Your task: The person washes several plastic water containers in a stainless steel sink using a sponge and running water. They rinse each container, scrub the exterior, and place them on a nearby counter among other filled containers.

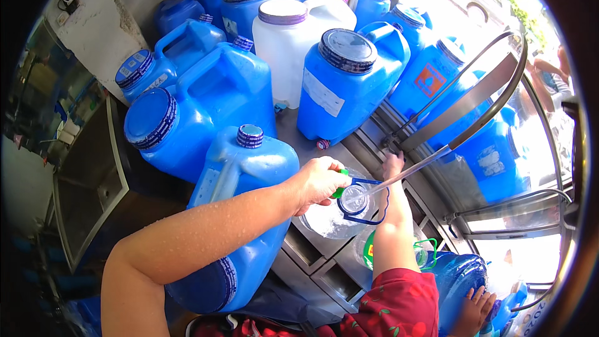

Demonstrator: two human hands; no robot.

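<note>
A clear plastic bottle (327,217) with a blue carry handle (364,220) stands upright on the metal counter. A clear hose (416,164) ends over its mouth, and water appears to run in. My left hand (323,182) is beside the bottle's neck, with a green cap (341,183) pinched between thumb and fingers. Farther out, my right hand (393,163) is closed around a small dark valve handle (395,152) at the base of the metal pipework. Its fingers are partly hidden. A second clear bottle with a green handle (428,252) stands behind my right forearm.
Several blue water jugs (243,84) crowd the counter's left and back, with a white jug (278,51) among them. More blue jugs (491,154) stand beyond the metal frame. Another person's hand (477,309) rests near a large blue bottle (449,281) at lower right. A curved pipe (517,70) arches overhead.
</note>
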